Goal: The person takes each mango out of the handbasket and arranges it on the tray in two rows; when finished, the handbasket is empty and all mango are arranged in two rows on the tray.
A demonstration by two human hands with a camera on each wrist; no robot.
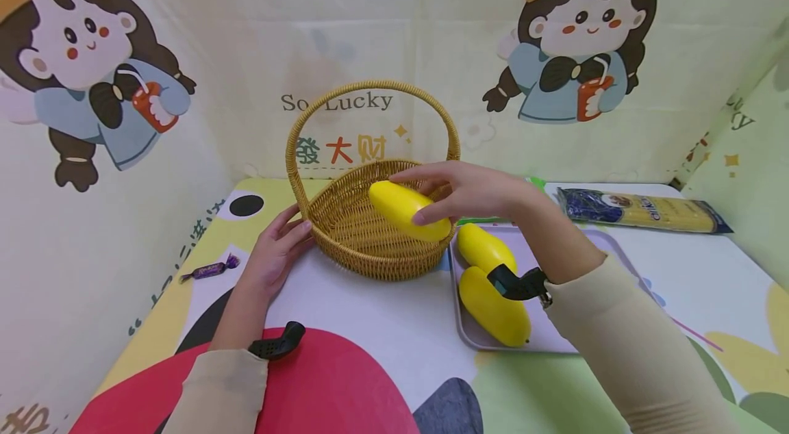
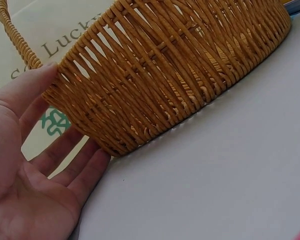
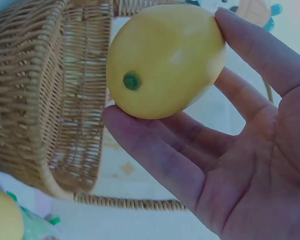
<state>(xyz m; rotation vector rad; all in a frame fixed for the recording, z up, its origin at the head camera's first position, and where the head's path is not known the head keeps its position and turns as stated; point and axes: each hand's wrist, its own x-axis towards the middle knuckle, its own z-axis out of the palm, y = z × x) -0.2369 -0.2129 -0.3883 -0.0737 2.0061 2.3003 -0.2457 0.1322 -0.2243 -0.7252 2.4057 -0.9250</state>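
Over the wicker basket (image 1: 382, 266), my right hand (image 1: 474, 191) pinches a yellow mango (image 1: 401, 208) between thumb and fingers. In the right wrist view, the mango (image 3: 165, 60) shows a green stem spot and the basket (image 3: 50, 100) stands beside it. My left hand (image 1: 277, 252) touches the basket's left end. Its thumb lies at the rim by the handle foot, and its long fingers (image 2: 65, 160) reach along the outer side. The basket's tall handle arches upright, and no fruit shows in the visible part inside.
Right of the basket, a pale purple tray (image 1: 555, 338) holds a yellow mango (image 1: 483, 249) and another mango (image 1: 493, 307), partly under my right forearm. Behind the tray lies a pack of noodles (image 1: 641, 209). A purple wrapped candy (image 1: 211, 270) lies at left. A printed cloth backs the table.
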